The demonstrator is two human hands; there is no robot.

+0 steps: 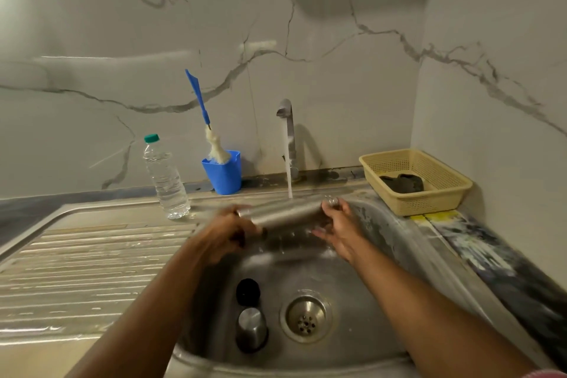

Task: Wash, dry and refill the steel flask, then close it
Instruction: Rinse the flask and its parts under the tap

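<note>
We see a steel sink unit (92, 258) with a ribbed drainboard on its left. On its back edge stand a clear plastic water bottle with a green cap (165, 178) and a blue plastic cup (223, 174). On the dark desk (503, 267) at right sits a cream perforated plastic basket (429, 193). In the basin lie a black round cap (248, 291) and a steel lid cup (251, 328), beside the drain (306, 316).

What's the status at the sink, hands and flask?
Left hand grips base end, right hand holds neck end. Steel flask horizontal under running tap, uncapped. Two caps lying in sink, nothing blocking.
</note>
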